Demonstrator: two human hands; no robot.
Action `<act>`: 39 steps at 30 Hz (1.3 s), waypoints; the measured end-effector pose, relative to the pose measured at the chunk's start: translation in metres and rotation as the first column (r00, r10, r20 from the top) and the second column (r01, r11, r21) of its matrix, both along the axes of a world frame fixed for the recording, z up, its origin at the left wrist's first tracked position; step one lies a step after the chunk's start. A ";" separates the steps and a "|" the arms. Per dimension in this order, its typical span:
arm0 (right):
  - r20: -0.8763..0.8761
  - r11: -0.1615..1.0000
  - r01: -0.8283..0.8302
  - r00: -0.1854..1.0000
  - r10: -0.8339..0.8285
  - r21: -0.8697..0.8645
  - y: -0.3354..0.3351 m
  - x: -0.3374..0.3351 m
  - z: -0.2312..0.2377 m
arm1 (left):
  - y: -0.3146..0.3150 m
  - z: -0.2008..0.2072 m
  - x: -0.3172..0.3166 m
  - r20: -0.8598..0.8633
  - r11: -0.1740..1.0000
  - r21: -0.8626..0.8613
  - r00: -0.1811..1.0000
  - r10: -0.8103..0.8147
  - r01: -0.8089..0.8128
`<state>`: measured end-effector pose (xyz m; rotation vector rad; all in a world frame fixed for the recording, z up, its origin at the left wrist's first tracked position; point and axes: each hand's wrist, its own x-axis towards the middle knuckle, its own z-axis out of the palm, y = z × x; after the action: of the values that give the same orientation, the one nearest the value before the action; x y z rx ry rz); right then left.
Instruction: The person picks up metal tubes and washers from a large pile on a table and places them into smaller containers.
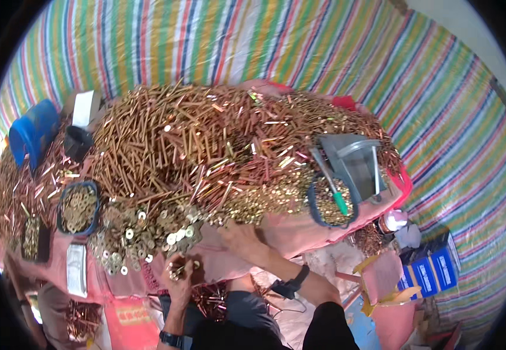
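My left hand (178,275) is closed around several small brass-coloured metal pieces, just off the front edge of the heap; they look like washers or nuts. To its right, my right hand (241,240) reaches across the pink cloth (288,228) to the near edge of a pile of small golden nuts (259,201). Its fingers are bent together at the pile, and what they pinch is hidden. Loose round washers (130,233) lie spread beyond my left hand. Behind them rises a large heap of long brass-coloured bolts or rods (165,140).
A blue-rimmed basket of washers (94,217) stands left; another basket (313,205) holds small parts and a green-handled tool (339,203). A grey dustpan-like scoop (355,157) lies beside it. Blue tub (46,119) at far left; blue boxes (434,271) at lower right.
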<state>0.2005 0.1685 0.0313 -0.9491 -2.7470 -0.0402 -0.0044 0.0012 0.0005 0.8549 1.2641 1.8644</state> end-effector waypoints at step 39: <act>-0.661 0.682 -0.380 0.722 -0.203 -0.624 -0.067 -0.064 0.037 | -0.007 0.003 -0.002 -0.211 0.999 -0.040 0.977 -0.036 0.028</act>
<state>0.1369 0.1013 0.0679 -0.7217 -2.0195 1.2765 -0.0069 -0.0054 0.0035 1.0703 1.4000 1.7545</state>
